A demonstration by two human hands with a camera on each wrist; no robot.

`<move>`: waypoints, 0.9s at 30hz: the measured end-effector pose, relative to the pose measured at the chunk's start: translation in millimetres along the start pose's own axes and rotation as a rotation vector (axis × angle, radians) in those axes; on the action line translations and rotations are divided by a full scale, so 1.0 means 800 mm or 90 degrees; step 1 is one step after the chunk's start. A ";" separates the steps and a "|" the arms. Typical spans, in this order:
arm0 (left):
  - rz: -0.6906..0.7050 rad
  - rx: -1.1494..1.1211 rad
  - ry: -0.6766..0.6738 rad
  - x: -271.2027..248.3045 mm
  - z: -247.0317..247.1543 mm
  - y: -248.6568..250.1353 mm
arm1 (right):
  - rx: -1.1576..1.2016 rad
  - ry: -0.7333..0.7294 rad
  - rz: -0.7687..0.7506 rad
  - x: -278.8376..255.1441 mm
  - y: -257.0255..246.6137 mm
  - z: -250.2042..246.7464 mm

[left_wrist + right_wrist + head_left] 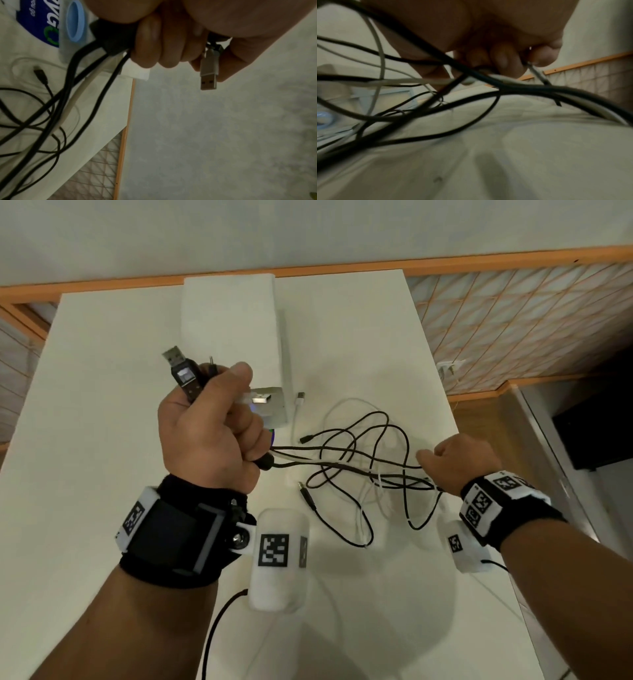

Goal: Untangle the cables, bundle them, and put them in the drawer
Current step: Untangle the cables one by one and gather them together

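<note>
Left hand (209,429): fist clenched on gathered plug ends, raised so the cables (359,460) hang taut.
Right hand (459,463): pinches strands, drawing them away to loosen the tangle.

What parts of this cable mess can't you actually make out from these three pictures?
- How many cables there are: in the head view the loops overlap.
- The cable ends in the left hand: curled fingers cover them in the head and left wrist views; only a USB plug sticks out.
- What the right hand pinches: its back hides this in the head view, and the right wrist view is blurred.
- The white box front: the left hand blocks it.
</note>
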State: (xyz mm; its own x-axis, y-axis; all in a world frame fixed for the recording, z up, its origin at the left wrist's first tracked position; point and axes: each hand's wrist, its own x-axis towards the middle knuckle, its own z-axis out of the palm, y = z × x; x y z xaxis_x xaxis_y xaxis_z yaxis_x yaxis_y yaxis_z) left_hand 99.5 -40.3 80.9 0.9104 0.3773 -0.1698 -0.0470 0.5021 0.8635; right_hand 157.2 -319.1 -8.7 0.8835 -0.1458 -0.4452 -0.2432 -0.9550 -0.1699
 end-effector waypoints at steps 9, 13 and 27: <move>-0.036 0.024 -0.077 -0.007 0.000 -0.013 | 0.284 0.041 -0.548 -0.088 -0.089 -0.042; -0.010 0.029 -0.156 -0.010 0.000 -0.012 | 0.103 -0.048 -0.608 -0.116 -0.138 0.002; -0.190 -0.007 0.070 -0.002 -0.007 -0.034 | 0.100 0.089 -0.515 -0.139 -0.139 0.062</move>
State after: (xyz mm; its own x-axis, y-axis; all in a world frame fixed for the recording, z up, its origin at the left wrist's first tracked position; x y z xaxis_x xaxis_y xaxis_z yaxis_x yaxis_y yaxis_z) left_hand 96.9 -49.8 55.2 0.8348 0.2943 -0.4653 0.2098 0.6115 0.7630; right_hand 65.8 -183.9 16.3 0.8483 0.5292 -0.0209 0.4443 -0.7327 -0.5155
